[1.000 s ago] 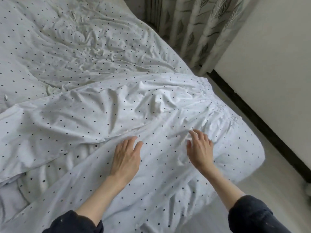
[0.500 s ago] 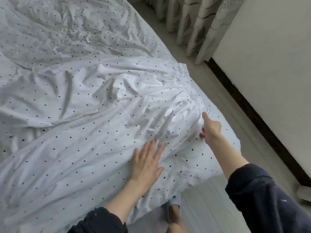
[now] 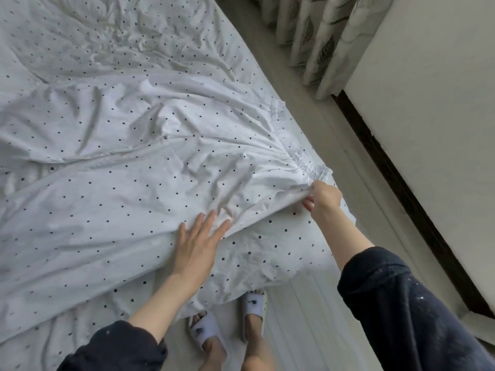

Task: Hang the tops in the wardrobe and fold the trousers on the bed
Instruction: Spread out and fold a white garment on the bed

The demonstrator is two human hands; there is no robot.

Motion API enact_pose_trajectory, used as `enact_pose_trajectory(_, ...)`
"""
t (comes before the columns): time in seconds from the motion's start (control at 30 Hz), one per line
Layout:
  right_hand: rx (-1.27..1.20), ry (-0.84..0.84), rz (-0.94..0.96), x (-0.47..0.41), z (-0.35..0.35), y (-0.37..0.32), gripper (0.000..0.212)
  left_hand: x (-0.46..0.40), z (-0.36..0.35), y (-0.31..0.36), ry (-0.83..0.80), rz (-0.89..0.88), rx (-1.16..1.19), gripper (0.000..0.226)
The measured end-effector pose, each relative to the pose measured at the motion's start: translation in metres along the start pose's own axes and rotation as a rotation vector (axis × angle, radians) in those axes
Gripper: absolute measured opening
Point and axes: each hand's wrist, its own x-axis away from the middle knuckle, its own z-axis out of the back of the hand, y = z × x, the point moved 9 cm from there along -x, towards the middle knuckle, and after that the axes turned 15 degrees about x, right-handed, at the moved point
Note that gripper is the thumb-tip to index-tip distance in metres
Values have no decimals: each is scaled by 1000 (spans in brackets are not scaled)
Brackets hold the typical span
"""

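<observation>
At the bed's [image 3: 281, 247] near corner the dotted white trousers [image 3: 150, 167] lie spread across the cover, right hand [image 3: 322, 196] with its grip pinched tight on the waistband edge, left hand [image 3: 199, 243] flat on the fabric beside it, fingers straight and spread.

White trousers [image 3: 150, 167] with small dark dots, spread flat and creased across the bed [image 3: 267, 253], whose cover has the same dotted print. Gathered elastic waistband [image 3: 297, 159] at the bed's right edge, legs running left.
</observation>
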Motion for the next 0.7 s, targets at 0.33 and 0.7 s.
enact_pose_trajectory(0.33,-219,-21,-85,37,48,32,20,44,1,-18,-61,88,234,27)
enact_pose_trajectory(0.7,-131,130,-172,100,102,69,24,86,80,-10,-264,86,483,15)
